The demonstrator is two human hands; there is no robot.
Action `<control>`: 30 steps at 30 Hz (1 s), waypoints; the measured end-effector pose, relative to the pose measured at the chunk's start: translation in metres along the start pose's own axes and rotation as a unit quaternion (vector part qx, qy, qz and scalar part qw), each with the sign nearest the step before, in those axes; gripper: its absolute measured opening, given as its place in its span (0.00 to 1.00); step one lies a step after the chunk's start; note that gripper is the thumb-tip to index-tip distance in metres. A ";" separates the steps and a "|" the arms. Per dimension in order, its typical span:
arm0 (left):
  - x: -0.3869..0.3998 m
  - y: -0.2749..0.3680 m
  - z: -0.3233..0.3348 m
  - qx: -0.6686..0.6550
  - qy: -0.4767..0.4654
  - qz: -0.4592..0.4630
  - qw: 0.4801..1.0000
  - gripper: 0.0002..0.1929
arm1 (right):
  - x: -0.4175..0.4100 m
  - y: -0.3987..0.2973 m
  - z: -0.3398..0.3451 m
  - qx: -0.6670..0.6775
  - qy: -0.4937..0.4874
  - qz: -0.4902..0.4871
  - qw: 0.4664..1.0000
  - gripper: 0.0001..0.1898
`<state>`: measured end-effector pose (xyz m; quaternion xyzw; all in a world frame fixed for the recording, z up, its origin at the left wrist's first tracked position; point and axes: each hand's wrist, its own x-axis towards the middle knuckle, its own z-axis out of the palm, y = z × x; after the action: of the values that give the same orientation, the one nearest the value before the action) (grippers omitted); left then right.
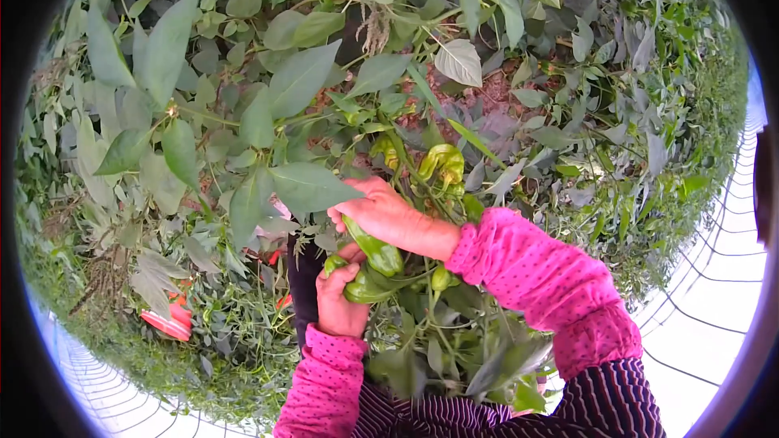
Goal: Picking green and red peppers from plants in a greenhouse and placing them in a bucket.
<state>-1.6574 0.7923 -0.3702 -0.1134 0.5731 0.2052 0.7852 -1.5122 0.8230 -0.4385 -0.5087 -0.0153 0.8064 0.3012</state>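
Note:
My right hand (389,216) is closed around the upper end of a long green pepper (378,253), which points down toward my other hand. Just below, my left hand (342,301) grips another green pepper (368,287). A smaller piece of green pepper (334,264) shows at the left fingers and thumb; the rest of it is hidden. Beside these, a small green pepper (441,278) hangs among stems. Above my right wrist, wrinkled yellow-green peppers (443,164) hang on the plant. Pink dotted sleeves cover both forearms.
Dense pepper plants surround me, with broad leaves (316,187) reaching over the hands. Reddish soil (496,91) shows between stems. A red-and-white striped object (170,319) lies in foliage at lower left. White sheeting with dark curved lines (706,310) borders the plants on the right.

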 end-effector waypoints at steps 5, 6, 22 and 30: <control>-0.004 0.014 -0.007 -0.012 -0.088 -0.025 0.996 0.24 | -0.010 -0.021 0.027 -0.246 0.036 -0.061 0.967 0.16; -0.001 0.015 -0.008 -0.013 -0.089 -0.029 0.996 0.24 | -0.009 -0.020 0.027 -0.246 0.039 -0.061 0.967 0.16; 0.014 -0.013 0.008 0.082 0.016 -0.081 0.993 0.21 | 0.025 -0.012 -0.229 -0.367 0.037 0.005 0.929 0.16; 0.016 -0.013 -0.022 0.014 -0.021 -0.104 0.994 0.30 | 0.142 0.057 -0.223 -0.744 0.020 -0.054 0.665 0.29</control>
<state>-1.6659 0.7751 -0.3929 -0.1565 0.5446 0.1169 0.8156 -1.3970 0.7847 -0.6797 -0.5781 -0.6320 0.4984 -0.1341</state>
